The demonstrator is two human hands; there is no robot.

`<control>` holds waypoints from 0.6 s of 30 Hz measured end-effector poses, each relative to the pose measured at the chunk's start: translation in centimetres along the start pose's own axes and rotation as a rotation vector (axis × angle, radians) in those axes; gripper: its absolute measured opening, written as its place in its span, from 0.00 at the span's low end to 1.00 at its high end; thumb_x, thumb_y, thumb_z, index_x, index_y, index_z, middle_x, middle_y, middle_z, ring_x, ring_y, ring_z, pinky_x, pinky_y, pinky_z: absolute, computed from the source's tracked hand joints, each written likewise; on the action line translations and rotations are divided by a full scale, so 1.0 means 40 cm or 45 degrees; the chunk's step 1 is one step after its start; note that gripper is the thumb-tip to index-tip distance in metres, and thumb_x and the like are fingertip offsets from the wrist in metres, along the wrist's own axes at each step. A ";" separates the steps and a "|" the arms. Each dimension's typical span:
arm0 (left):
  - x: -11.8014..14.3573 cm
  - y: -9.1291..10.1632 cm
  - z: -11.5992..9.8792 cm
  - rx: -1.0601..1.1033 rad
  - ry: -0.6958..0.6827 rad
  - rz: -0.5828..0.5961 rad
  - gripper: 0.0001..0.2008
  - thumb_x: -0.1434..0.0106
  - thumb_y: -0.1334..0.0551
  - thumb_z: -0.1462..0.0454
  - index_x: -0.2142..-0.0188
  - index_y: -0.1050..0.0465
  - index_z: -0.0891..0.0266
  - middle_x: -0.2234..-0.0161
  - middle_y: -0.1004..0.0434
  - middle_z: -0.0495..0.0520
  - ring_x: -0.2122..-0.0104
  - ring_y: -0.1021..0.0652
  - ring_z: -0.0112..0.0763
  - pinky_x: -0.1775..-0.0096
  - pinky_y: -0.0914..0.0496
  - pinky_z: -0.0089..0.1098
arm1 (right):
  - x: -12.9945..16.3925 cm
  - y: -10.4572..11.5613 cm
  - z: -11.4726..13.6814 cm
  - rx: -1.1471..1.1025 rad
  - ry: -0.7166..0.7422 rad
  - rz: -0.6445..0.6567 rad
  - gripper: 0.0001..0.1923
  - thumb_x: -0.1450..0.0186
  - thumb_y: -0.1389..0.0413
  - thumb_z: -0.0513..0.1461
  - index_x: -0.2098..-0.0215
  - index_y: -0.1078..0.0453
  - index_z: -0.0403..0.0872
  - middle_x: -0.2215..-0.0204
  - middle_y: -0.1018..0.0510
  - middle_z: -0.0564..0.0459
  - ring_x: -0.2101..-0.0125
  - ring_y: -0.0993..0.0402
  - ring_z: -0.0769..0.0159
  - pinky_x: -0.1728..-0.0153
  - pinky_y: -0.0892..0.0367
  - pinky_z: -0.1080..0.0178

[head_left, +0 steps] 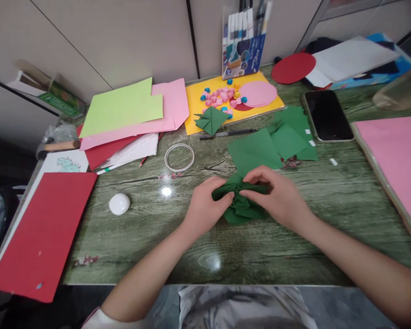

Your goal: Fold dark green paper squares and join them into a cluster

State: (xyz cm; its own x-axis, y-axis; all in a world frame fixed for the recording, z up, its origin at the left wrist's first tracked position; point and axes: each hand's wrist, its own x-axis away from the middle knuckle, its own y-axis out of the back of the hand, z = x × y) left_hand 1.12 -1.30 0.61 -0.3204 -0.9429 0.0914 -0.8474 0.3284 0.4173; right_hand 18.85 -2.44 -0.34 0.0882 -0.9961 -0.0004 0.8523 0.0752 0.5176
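A folded piece of dark green paper (241,208) rests on the green wood-grain table (294,256) in front of me. My left hand (205,205) pinches its left side, and my right hand (277,196) pinches its top and right side. Both hands press the folds together. Just beyond my hands lie several flat green paper squares (260,148). Another folded green paper shape (210,119) sits on a yellow sheet (193,107) with pink and blue paper bits.
A tape ring (179,157), a white round object (119,204) and a black pen (228,133) lie nearby. Red card (44,228) is at the left, pink card (397,155) at the right, a phone (327,115) behind. Light green and pink sheets (133,112) and a marker pack (243,41) stand farther back.
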 end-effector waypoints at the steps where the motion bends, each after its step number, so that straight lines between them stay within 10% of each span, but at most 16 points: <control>1: 0.000 -0.001 -0.002 0.064 0.017 -0.022 0.05 0.45 0.40 0.67 0.67 0.28 0.61 0.66 0.25 0.51 0.64 0.27 0.32 0.59 0.34 0.31 | 0.001 0.001 0.003 -0.007 -0.009 -0.032 0.10 0.45 0.41 0.39 0.64 0.34 0.50 0.73 0.26 0.56 0.70 0.27 0.65 0.72 0.33 0.64; 10: 0.005 -0.015 -0.010 1.107 0.466 0.048 0.14 0.48 0.38 0.67 0.59 0.31 0.59 0.62 0.27 0.51 0.64 0.25 0.29 0.64 0.31 0.28 | 0.016 0.003 0.004 0.064 0.084 -0.271 0.15 0.42 0.42 0.39 0.57 0.33 0.53 0.71 0.26 0.55 0.69 0.26 0.65 0.66 0.29 0.60; 18: 0.002 -0.033 -0.013 1.114 0.532 -0.121 0.09 0.52 0.34 0.66 0.69 0.29 0.65 0.73 0.29 0.48 0.73 0.28 0.25 0.69 0.33 0.26 | 0.017 -0.002 0.000 0.137 0.166 -0.260 0.13 0.41 0.44 0.39 0.56 0.32 0.53 0.69 0.25 0.55 0.69 0.27 0.66 0.67 0.30 0.62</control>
State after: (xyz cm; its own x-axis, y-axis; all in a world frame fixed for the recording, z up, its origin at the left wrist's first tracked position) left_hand 2.43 -1.85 0.53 -0.2016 -0.8560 0.4761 -0.9311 0.0166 -0.3644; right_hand 18.85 -3.12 -0.39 -0.0085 -0.9752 -0.2209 0.8001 -0.1392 0.5835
